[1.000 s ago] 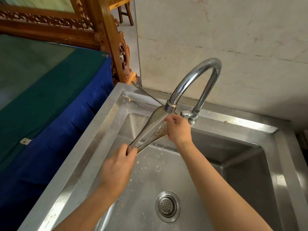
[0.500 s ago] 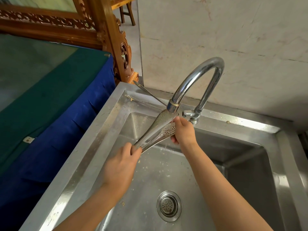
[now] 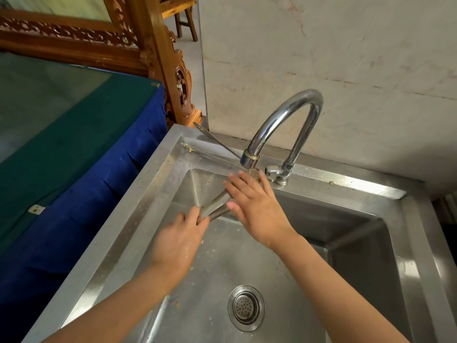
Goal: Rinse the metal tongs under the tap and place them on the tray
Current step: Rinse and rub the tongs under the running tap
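Observation:
My left hand grips the handle end of the metal tongs, which slant up toward the spout of the curved chrome tap. My right hand lies flat over the tongs' perforated heads, fingers spread, hiding them. A thin stream of water falls from the spout onto my right fingertips. No tray is in sight.
The steel sink has a drain strainer near its front and food specks on the basin floor. A metal utensil rests on the back rim behind the tap. A blue and green cloth-covered table stands to the left.
My right hand has gone from pinching the tongs' heads to lying flat over them with fingers spread. The tongs' heads have dropped a little below the spout.

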